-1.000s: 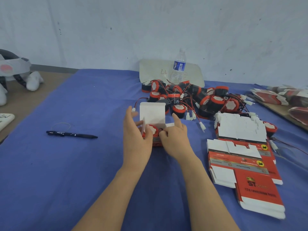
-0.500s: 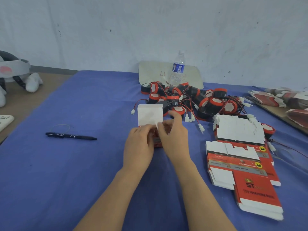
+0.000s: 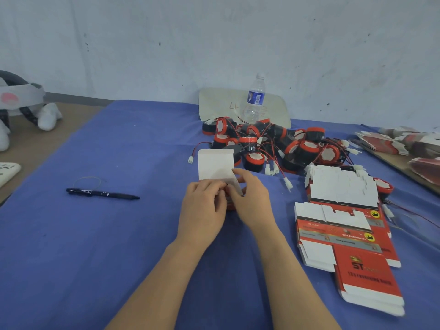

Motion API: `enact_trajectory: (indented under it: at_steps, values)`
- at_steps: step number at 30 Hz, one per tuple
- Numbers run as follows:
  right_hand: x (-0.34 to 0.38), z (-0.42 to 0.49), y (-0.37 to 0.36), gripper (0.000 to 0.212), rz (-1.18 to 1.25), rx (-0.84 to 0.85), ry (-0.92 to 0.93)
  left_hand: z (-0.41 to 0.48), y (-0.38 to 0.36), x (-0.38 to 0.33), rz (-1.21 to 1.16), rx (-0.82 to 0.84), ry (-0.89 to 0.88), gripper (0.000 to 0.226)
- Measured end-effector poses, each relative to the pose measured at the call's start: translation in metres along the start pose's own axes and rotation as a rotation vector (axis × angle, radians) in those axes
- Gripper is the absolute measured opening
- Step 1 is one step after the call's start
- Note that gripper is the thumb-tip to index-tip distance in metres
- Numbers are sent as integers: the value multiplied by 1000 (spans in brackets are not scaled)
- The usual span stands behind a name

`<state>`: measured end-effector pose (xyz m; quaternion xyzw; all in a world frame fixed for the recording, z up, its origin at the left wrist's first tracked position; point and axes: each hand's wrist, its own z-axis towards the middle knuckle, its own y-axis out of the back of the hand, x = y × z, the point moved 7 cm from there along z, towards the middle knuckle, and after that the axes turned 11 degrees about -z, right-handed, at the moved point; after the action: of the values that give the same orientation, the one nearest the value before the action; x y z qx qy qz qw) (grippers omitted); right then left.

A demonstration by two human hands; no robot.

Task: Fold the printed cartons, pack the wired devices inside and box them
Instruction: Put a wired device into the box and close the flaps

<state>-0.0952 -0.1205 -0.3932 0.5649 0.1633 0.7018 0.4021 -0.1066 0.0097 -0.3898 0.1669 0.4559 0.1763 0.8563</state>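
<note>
Both hands, the left hand (image 3: 204, 208) and right hand (image 3: 252, 201), together pinch the carton (image 3: 215, 166), its white flap raised just beyond the fingers.

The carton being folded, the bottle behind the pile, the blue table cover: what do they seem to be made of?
The carton looks like thin paperboard: matt white inside, printed red outside, with a sharp crease at its flap. The bottle is probably clear plastic: see-through and glossy, with a blue label. The table cover is likely cloth: matt blue, with no shine.
</note>
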Motion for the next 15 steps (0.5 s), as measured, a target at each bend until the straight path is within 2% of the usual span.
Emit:
enact_trajectory:
  at_steps: [5,10,12,15]
  values:
    - [-6,3,-1,37,80,36,-55,-1,-10,-4,310,98,-18,33]
    - [-7,3,1,27,104,19,-91,0,-19,-6,484,119,-3,36]
    - [-7,2,0,22,138,14,-111,0,-23,-6,495,142,5,36]
    - [-8,2,-2,28,146,36,-120,2,-16,-7,373,81,-13,28]
